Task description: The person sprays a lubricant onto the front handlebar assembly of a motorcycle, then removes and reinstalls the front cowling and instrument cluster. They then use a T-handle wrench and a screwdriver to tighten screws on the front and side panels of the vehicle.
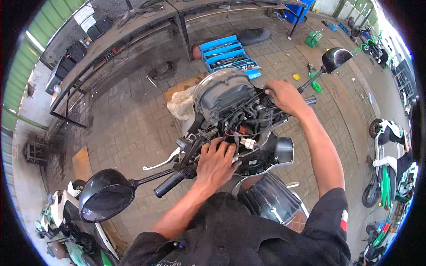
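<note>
A partly stripped scooter handlebar stands before me, with exposed cables and a white connector (248, 143). My left hand (213, 166) lies over the left control cluster, fingers bent and apart, tips among the cables, thumb out to the right. A silver brake lever (164, 164) and black grip (168, 184) are beside it. My right hand (288, 99) curls its fingers over the right edge of the headlamp housing (222, 95), near the right grip (310, 100); its fingertips are partly hidden. Mirrors (106, 195) stick out on both sides. Below is an opened dark panel (262, 157).
A blue open toolbox (219, 44) and pale cloth (177, 106) lie on the paved floor beyond the scooter. A metal workbench (111, 37) runs behind. Scooters stand at left (71, 204) and right (386, 177). A green coiled hose (316, 86) lies at back right.
</note>
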`<action>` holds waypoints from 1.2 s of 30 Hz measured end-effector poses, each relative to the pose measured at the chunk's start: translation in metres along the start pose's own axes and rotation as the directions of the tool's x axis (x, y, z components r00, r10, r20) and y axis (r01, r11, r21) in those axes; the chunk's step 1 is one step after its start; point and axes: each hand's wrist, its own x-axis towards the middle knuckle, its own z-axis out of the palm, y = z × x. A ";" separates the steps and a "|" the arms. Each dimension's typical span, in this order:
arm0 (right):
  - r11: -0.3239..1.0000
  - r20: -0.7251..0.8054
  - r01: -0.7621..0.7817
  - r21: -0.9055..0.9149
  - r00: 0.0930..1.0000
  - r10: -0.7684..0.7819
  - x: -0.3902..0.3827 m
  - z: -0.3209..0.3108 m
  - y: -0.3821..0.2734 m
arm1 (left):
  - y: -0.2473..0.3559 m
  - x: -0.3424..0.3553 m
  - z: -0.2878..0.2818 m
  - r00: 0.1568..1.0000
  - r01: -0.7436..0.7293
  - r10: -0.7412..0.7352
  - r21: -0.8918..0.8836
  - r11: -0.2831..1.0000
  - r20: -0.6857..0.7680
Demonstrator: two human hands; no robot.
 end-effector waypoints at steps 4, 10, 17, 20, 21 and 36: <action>0.998 -0.064 0.033 -0.052 0.997 -0.036 -0.017 -0.016 -0.001 | -0.001 0.000 0.001 1.000 -0.003 0.003 -0.015 1.000 -0.003; 0.972 -0.430 -0.204 0.116 0.872 0.234 -0.047 -0.080 -0.001 | 0.003 0.002 -0.009 0.997 0.056 -0.063 -0.169 0.984 -0.036; 0.810 -0.375 -0.489 0.325 0.719 0.585 -0.092 0.011 0.035 | 0.052 0.078 -0.051 0.925 -0.288 0.200 -0.255 0.923 -0.322; 0.924 -0.534 -0.318 0.212 0.754 0.382 -0.095 0.066 0.070 | 0.051 0.147 -0.028 0.946 -0.189 0.169 -0.045 0.981 -0.278; 0.915 -0.520 -0.307 0.261 0.754 0.401 -0.088 0.068 0.068 | 0.043 0.164 -0.021 0.968 -0.120 0.122 0.022 0.993 -0.219; 0.823 -0.381 -0.271 0.500 0.784 0.490 -0.091 0.042 0.050 | 0.032 0.228 -0.010 0.972 -0.103 0.078 0.102 0.989 0.223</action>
